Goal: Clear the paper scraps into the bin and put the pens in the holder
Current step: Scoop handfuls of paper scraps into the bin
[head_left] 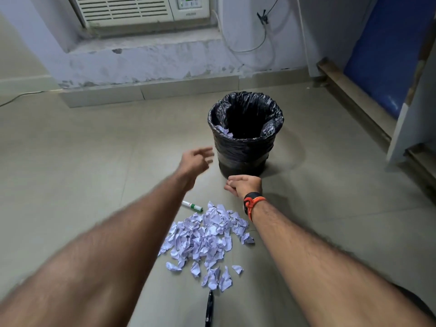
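Note:
A pile of crumpled white paper scraps (pixel 207 241) lies on the tiled floor between my forearms. Beyond it stands a bin (pixel 245 147) lined with a black bag, a few scraps showing inside. My left hand (pixel 195 161) hovers just left of the bin, fingers spread and holding nothing. My right hand (pixel 244 184) rests low at the foot of the bin, fingers curled under; whether it holds anything is hidden. A white marker with a green cap (pixel 192 206) lies at the pile's far left edge. A black pen (pixel 209 308) lies near the bottom edge.
A wall with a raised ledge (pixel 146 90) and an air conditioner (pixel 141 10) runs behind the bin. A blue panel on a wooden frame (pixel 387 55) stands at the right. Cables hang on the wall. No pen holder is in view.

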Action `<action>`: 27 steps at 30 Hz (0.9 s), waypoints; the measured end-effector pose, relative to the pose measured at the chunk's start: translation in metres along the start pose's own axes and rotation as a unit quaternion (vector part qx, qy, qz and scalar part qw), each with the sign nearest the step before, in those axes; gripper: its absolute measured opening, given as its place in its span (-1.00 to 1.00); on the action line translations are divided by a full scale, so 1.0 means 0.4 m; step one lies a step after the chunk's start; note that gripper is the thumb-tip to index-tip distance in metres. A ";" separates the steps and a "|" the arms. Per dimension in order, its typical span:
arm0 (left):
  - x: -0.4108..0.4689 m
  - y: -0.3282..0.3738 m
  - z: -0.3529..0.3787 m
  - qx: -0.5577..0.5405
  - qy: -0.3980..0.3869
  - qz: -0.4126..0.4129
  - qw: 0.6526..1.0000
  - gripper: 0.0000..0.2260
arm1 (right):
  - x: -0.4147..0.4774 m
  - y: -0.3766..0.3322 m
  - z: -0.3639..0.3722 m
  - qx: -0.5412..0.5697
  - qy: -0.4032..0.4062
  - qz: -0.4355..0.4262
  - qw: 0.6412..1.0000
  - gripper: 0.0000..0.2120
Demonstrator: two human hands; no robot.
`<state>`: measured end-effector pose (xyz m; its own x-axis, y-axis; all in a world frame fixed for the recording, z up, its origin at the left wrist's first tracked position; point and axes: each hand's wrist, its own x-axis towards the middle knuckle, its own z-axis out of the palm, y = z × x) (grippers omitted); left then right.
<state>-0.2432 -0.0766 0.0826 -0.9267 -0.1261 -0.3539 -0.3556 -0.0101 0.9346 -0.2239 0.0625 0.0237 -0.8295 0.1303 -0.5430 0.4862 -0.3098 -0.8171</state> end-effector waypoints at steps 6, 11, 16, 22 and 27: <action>-0.102 -0.262 -0.078 0.060 0.029 -0.103 0.992 -0.59 | 0.014 0.073 -0.020 -0.190 0.011 0.013 0.982 -0.86; -0.210 -0.452 -0.149 0.212 0.056 -0.119 0.968 -0.58 | 0.009 0.167 -0.057 -0.655 -0.124 -0.019 0.745 -0.15; -0.265 -0.527 -0.215 0.423 0.095 -0.095 0.896 -0.19 | 0.017 0.228 -0.050 -0.771 -0.204 -0.069 0.599 0.15; -0.240 -0.527 -0.171 0.466 0.043 -0.096 0.879 -0.05 | 0.019 0.301 -0.064 -0.805 -0.214 -0.106 0.544 -0.10; -0.230 -0.565 -0.151 0.498 0.035 -0.063 0.864 -0.39 | 0.014 0.298 -0.080 -0.784 -0.178 -0.164 0.571 -0.58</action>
<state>-0.0701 -0.1225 -0.0938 -0.8763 -0.2466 -0.4139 -0.4131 0.8266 0.3821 -0.1617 0.0564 -0.0830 -0.8145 -0.3471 -0.4649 -0.2947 0.9377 -0.1838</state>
